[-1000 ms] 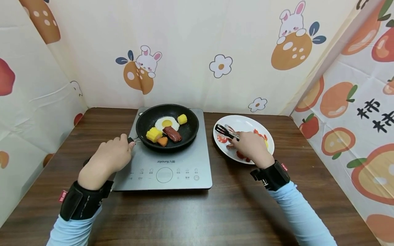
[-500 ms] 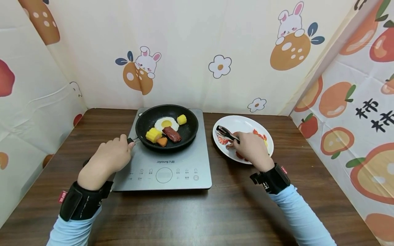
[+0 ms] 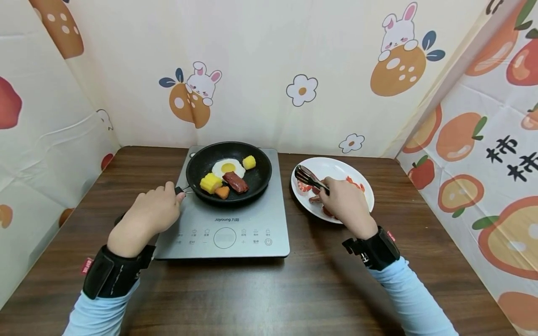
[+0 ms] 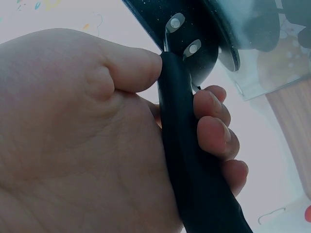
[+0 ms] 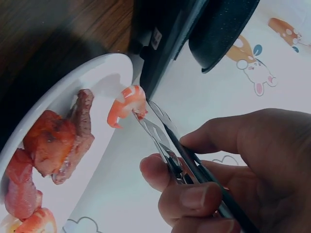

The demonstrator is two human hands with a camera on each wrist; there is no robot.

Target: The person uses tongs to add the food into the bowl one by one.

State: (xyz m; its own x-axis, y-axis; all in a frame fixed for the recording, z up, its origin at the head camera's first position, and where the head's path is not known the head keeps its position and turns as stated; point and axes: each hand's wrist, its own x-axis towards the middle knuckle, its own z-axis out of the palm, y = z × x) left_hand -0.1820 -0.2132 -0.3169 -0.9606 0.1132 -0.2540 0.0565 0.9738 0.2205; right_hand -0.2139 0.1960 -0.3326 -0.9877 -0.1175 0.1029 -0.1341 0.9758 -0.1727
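Observation:
My left hand [image 3: 145, 212] grips the black handle [image 4: 182, 141] of a frying pan [image 3: 201, 189], thumb on one side and fingers curled round the other. In the pan lie a fried egg [image 3: 222, 167], a brown piece of meat [image 3: 236, 182], yellow corn pieces [image 3: 211, 183] and a small orange chunk [image 3: 222, 192]. My right hand [image 3: 346, 200] holds a pair of tongs [image 3: 313, 178] over a white plate [image 3: 357, 173]. A shrimp [image 5: 127, 104] is at the tongs' tips; whether both tips pinch it, I cannot tell. Browned meat pieces [image 5: 51, 141] lie on the plate, partly hidden by my hand in the head view.
The pan stands on a silver induction cooker [image 3: 248, 214] with touch controls at its front. Wooden tabletop [image 3: 218, 298] surrounds cooker and plate. Printed cloth walls [image 3: 256, 70] close off the back and both sides.
The tongs' arms stand closer together than a second ago, and their tips have shifted slightly on the plate. My left hand and the pan have stayed in place.

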